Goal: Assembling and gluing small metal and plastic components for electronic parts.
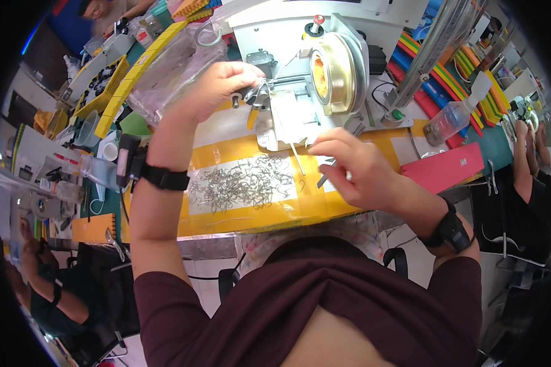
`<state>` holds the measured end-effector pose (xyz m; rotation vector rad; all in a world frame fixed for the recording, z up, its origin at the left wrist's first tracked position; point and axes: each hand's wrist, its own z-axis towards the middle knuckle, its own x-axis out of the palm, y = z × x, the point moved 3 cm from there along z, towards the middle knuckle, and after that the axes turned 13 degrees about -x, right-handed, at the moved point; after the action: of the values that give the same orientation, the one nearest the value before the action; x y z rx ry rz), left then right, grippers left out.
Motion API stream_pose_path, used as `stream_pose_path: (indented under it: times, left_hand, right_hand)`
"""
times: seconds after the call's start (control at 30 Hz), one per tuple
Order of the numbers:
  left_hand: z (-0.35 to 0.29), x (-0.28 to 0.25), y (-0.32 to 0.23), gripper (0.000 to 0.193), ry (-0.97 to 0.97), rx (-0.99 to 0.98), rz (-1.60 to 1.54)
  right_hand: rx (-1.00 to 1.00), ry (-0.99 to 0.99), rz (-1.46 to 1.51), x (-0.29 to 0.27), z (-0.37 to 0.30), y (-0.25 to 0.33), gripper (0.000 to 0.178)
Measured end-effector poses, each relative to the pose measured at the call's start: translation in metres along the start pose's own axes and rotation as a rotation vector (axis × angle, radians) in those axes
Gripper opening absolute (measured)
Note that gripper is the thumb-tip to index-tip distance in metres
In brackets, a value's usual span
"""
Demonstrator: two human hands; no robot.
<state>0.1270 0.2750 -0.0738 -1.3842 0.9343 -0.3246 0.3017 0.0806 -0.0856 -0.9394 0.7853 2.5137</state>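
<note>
My left hand [226, 84] reaches to the bench machine, its fingers closed on a small dark metal clamp part [258, 95] at the machine's left side. My right hand [358, 168] hovers over the table edge, just right of a thin white stick [297, 159]. Its fingers are curled, with thumb and forefinger apart and nothing visible between them. A dark grey strip [326, 176] lies under those fingertips. Many small bent wire hooks [245, 183] are spread on a white sheet between my hands, and one lone hook [302, 185] lies to their right.
A round gold-coloured wheel [333, 79] stands on the machine, with a red knob [318, 19] behind. To the right are a pink card [444, 168], a clear bottle [447, 122] and a metal post [413, 79]. A yellow basket [107, 88] stands left. Other people sit on both sides.
</note>
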Motion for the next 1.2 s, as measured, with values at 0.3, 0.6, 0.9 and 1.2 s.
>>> stream_pose_path:
  times: [0.3, 0.6, 0.9, 1.2]
  left_hand:
    - [-0.065, 0.079, -0.037, 0.008, -0.536, 0.547, 0.707]
    - [-0.016, 0.027, -0.036, 0.01, -0.868, 0.579, 0.728]
    - [0.022, 0.009, -0.036, 0.029, -0.133, -0.439, 0.428]
    - [0.03, 0.004, -0.017, 0.026, -0.344, -0.377, 0.292]
  right_hand:
    - [0.743, -0.619, 1.281, 0.051, 0.057, -0.047, 0.01]
    - [0.764, -0.669, 1.057, 0.073, 0.071, -0.097, 0.008]
    - [0.689, -0.743, 0.322, 0.083, 0.085, -0.12, 0.014]
    - [0.65, -0.686, 0.391, 0.074, 0.073, -0.105, 0.014]
